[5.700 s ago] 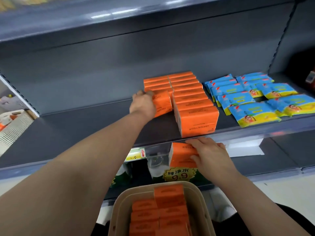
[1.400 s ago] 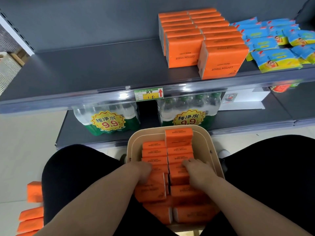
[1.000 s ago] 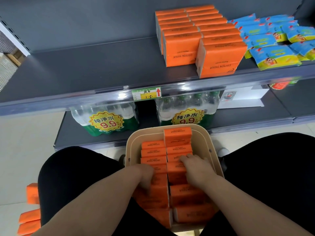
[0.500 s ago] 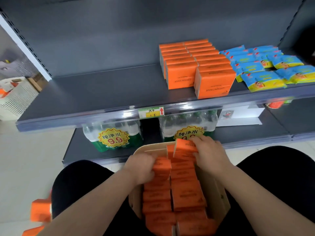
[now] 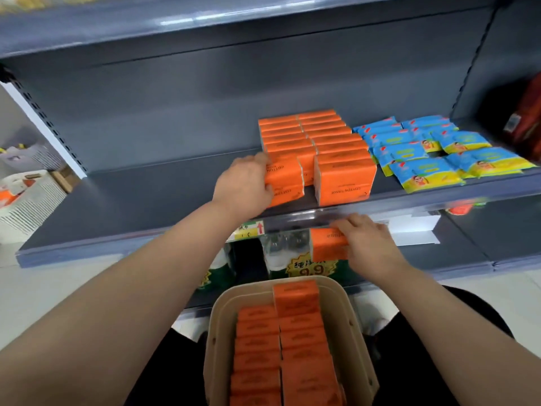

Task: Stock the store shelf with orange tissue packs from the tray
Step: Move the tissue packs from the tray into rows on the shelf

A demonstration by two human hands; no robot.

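**Inspector:** Location of the stock?

**Clerk:** One orange tissue pack (image 5: 282, 183) is at the front of the left orange row on the shelf (image 5: 146, 200). The left hand (image 5: 244, 187) grips its left end, fingers curled round it. A second pack (image 5: 326, 244) is just below the shelf's front edge, pinched by the right hand (image 5: 367, 241).

**Inspector:** The remainder?

**Clerk:** Two rows of stocked packs (image 5: 322, 136) run back toward the shelf's rear wall. More tray packs (image 5: 292, 341) fill the beige tray (image 5: 222, 312) below the shelf.

**Inspector:** Other goods?

**Clerk:** Blue packets (image 5: 424, 153) lie on the shelf, right of the orange rows. Bottled water (image 5: 278, 247) stands beneath the shelf.
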